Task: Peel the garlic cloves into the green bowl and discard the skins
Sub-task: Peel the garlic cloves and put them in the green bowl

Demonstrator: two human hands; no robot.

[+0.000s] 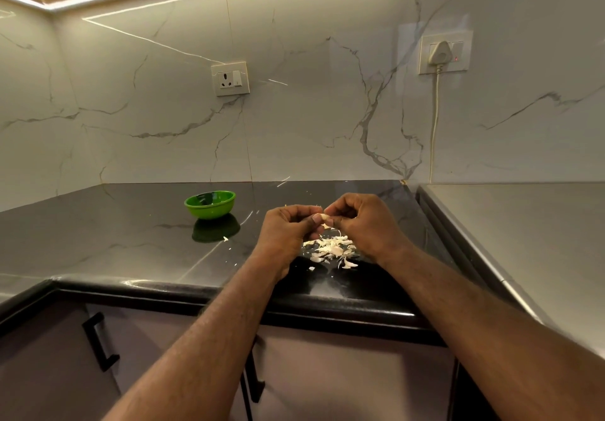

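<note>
One bowl [210, 203], green, was seen set upright on the dark counter [131, 240], to the left of the hands and well apart from them; what lay inside it could not be made out. One clove [325, 218] was counted, held above the counter between the two hands. One loose heap of skins [330, 250] was spread on the counter just beneath the hands, with a few stray flakes scattered around it and one flake [225, 239] lying near the bowl. The left hand [288, 227] was curled, its thumb and fingers pinched on the clove from the left. The right hand [363, 224] was likewise curled, its fingertips closed on the same clove from the right, so that both hands were met at it; how much skin was left on the clove could not be told. Two sockets [230, 79] were fixed to the marble wall, and one plug [439, 52] with a white cable was seated in the right-hand one
</note>
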